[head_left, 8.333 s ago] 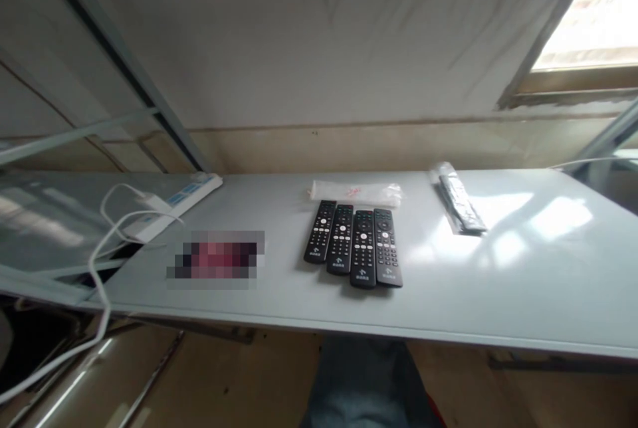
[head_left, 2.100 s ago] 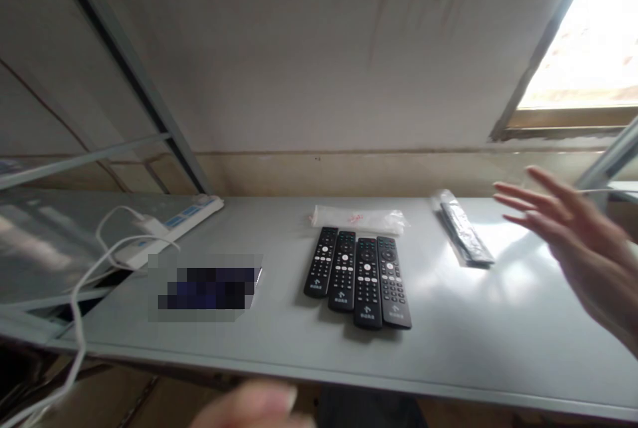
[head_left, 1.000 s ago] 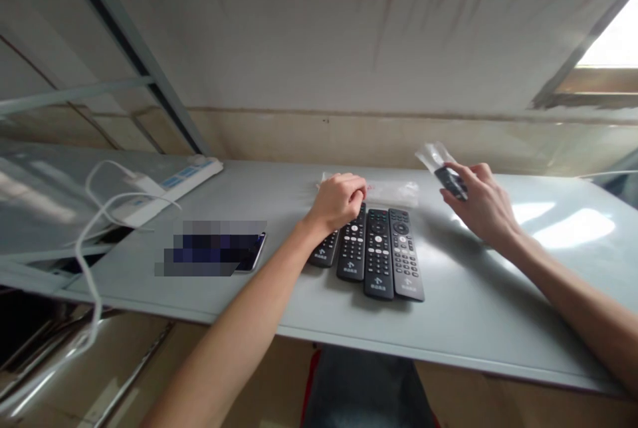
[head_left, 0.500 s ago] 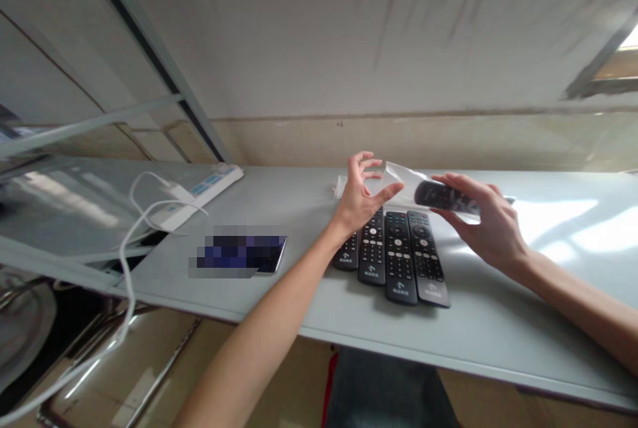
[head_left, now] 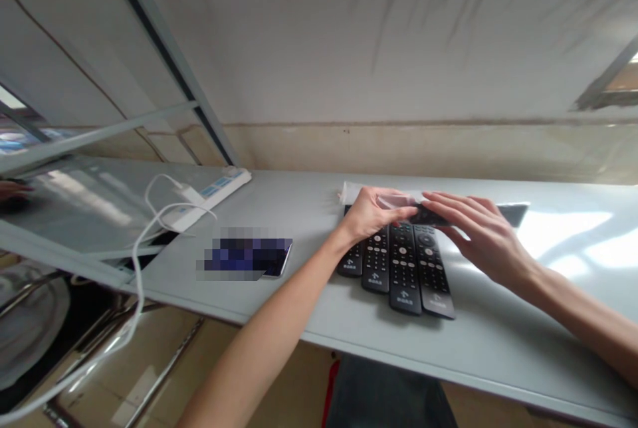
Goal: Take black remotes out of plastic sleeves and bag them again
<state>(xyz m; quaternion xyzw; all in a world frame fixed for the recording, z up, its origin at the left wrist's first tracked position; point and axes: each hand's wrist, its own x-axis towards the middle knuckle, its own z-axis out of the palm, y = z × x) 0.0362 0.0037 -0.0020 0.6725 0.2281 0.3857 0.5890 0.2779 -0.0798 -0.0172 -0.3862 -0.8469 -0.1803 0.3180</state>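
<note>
Left hand (head_left: 373, 214): thumb and fingers pinched narrow on the left end of a clear sleeve (head_left: 395, 201). Right hand (head_left: 491, 235): fingers closed round the sleeved dark remote (head_left: 432, 216), held crosswise over the desk (head_left: 309, 215). Risk: slick film could slide in the grip, dropping it on the four remotes (head_left: 405, 275) below; a sharp tug might tear the sleeve.

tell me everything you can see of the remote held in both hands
The held remote is dark and slim, inside a clear, shiny plastic sleeve. It is held crosswise, overlapping in view the far ends of the remotes lying on the table. The right hand grips its middle, with one end showing beyond; the left hand pinches the sleeve's other end. Its buttons cannot be made out.
</note>
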